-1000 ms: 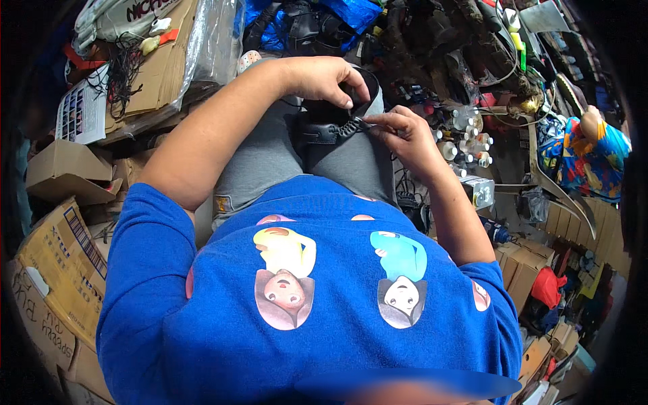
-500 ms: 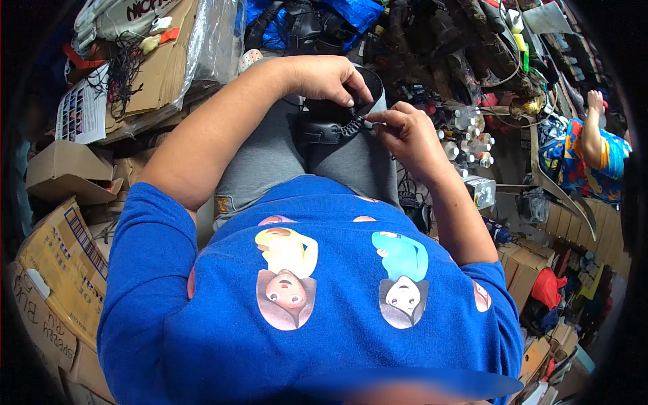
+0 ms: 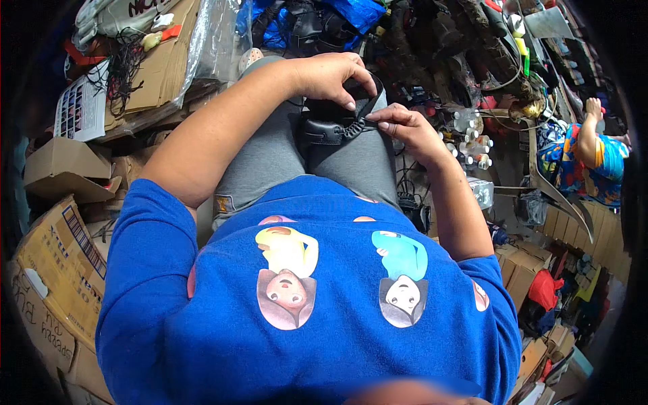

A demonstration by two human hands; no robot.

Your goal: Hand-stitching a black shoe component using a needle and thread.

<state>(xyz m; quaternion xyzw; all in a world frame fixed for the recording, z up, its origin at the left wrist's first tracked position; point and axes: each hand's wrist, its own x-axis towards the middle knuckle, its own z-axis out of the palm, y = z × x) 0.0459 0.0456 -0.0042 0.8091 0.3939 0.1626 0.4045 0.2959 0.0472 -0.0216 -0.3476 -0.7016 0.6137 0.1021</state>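
A black leather shoe upper (image 3: 324, 132) rests over my lap between my thighs. Thick, coil-like stitching runs along its near right side, and a grey-lined flap rises at its far right. My left hand (image 3: 332, 75) curls over the far side of the upper and holds it, thumb and forefinger bent at its opening; the other fingers are mostly hidden. At the stitched edge, my right hand (image 3: 413, 132) is closed in a pinch. Whatever thin thing sits between its fingertips is too small to make out.
Cardboard boxes (image 3: 64, 169) and sheets pile up on the left. Black shoes (image 3: 307, 27) lie on blue plastic beyond my knees. Small bottles (image 3: 478, 152) cluster to the right, near a curved metal blade (image 3: 574, 209). Another person in a bright patterned garment (image 3: 611, 158) is at far right.
My right hand has shifted slightly, its fingertips staying at the stitched edge. My left thumb and forefinger have moved a little at the opening. The upper stays on my lap.
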